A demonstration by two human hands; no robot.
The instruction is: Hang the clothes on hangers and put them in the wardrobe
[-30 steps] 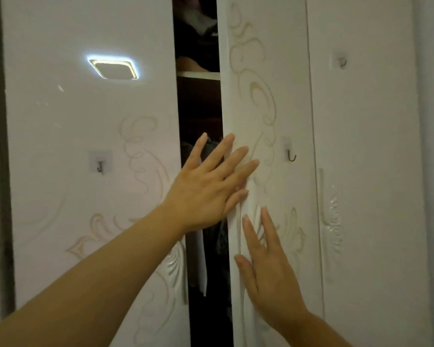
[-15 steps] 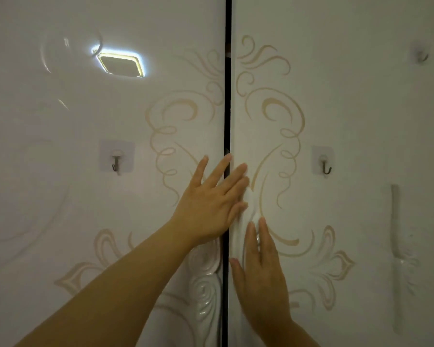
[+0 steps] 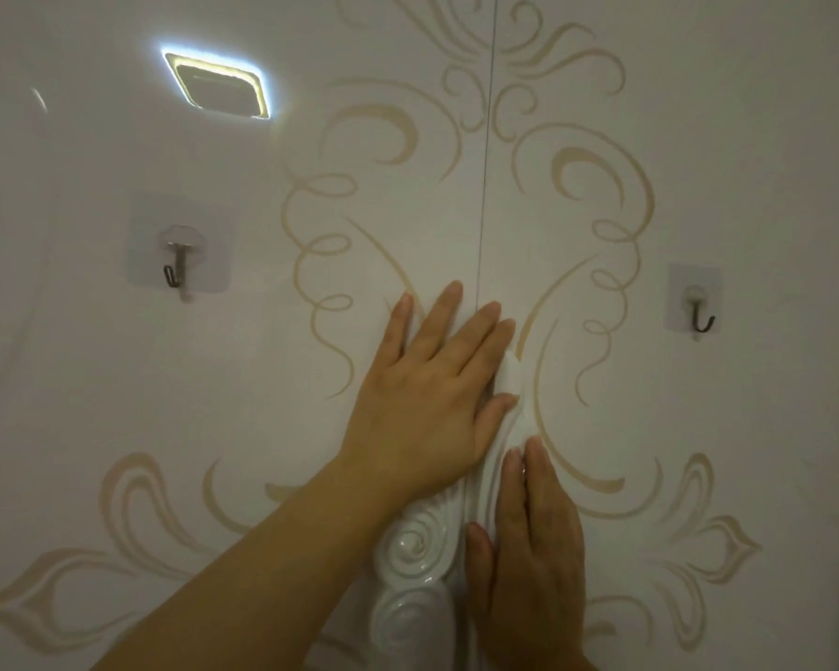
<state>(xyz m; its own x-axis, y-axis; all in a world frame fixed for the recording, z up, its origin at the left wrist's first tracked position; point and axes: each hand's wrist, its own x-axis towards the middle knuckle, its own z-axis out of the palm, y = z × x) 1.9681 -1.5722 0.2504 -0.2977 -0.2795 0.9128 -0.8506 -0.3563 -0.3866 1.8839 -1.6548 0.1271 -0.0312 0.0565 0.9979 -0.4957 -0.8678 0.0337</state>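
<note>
Two glossy white wardrobe doors with gold scrollwork fill the head view, the left door (image 3: 214, 380) and the right door (image 3: 698, 186) meeting at a thin closed seam. My left hand (image 3: 432, 399) lies flat with straight fingers across the seam at mid height. Just below it, my right hand (image 3: 534, 549) presses flat on the right door beside its carved white handle (image 3: 504, 428). A matching carved handle (image 3: 412, 573) sits on the left door under my left wrist. No clothes or hangers are visible; the wardrobe's inside is hidden.
A stick-on metal hook (image 3: 178, 256) is on the left door and another hook (image 3: 698, 307) on the right door. A ceiling lamp's reflection (image 3: 219, 84) glares on the left door. A further panel edge shows at the far right.
The wide dark gap between the doors, showing hanging clothes a second ago, has narrowed to a thin closed seam. Both hands stayed flat on the doors and the view moved closer.
</note>
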